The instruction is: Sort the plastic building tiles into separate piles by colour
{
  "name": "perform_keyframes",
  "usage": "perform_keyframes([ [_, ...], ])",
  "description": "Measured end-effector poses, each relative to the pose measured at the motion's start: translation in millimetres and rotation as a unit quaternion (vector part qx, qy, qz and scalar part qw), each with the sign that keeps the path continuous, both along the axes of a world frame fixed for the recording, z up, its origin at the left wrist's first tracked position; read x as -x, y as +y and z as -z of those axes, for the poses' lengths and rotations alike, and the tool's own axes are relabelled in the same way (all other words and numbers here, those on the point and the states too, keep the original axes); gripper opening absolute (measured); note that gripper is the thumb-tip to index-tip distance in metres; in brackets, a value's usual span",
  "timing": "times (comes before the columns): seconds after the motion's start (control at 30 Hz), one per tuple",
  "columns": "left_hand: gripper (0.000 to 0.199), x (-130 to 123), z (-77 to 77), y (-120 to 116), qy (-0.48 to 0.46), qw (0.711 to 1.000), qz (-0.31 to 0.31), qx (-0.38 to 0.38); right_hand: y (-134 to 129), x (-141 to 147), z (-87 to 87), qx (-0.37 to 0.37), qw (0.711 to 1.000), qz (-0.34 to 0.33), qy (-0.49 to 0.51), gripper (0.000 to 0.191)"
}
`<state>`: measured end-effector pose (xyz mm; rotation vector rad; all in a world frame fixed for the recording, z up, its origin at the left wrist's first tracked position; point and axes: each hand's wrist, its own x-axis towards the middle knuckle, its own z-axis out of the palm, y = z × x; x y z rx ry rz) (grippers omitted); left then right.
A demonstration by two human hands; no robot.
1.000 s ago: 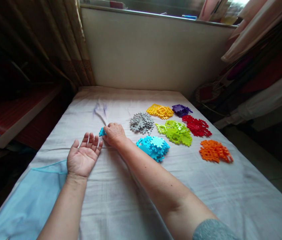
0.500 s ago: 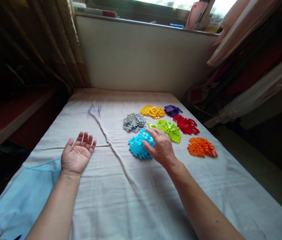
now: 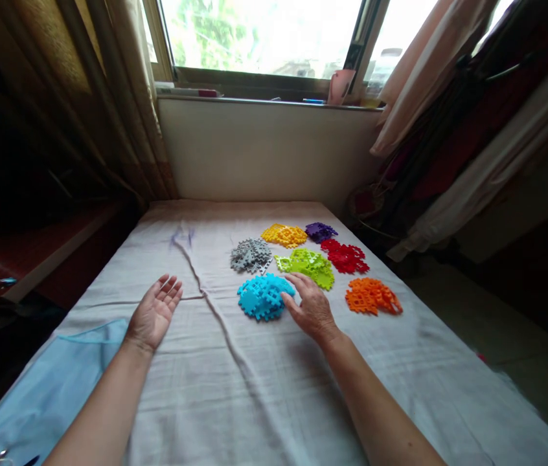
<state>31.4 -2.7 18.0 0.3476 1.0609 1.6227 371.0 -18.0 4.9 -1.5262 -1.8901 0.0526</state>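
Taking the blue pile [image 3: 262, 298] as the landmark: nearest, the light blue cloth [image 3: 55, 382] lies to its left. The left hand [image 3: 153, 313], palm up and empty, is also left of it, fingers slightly apart. The right hand [image 3: 310, 307] is at its right edge, thumb and fingers parted; whether they touch it I cannot tell. The orange pile [image 3: 374, 296] sits right of it, the green pile [image 3: 307, 266] just behind to the right, the gray pile [image 3: 251, 255] behind.

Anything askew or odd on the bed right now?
The sheet has a raised crease running left of the blue pile, where it should lie flat. The colour piles look sorted; no spill shows.
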Motion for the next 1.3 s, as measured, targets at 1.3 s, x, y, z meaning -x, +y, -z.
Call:
perform_keyframes([
  [1.3,0.034,-58.9,-27.8,160.8,0.864,0.374,0.258,0.217,247.5,-217.7,-2.5,0.340,0.878,0.314,-0.124,0.032],
])
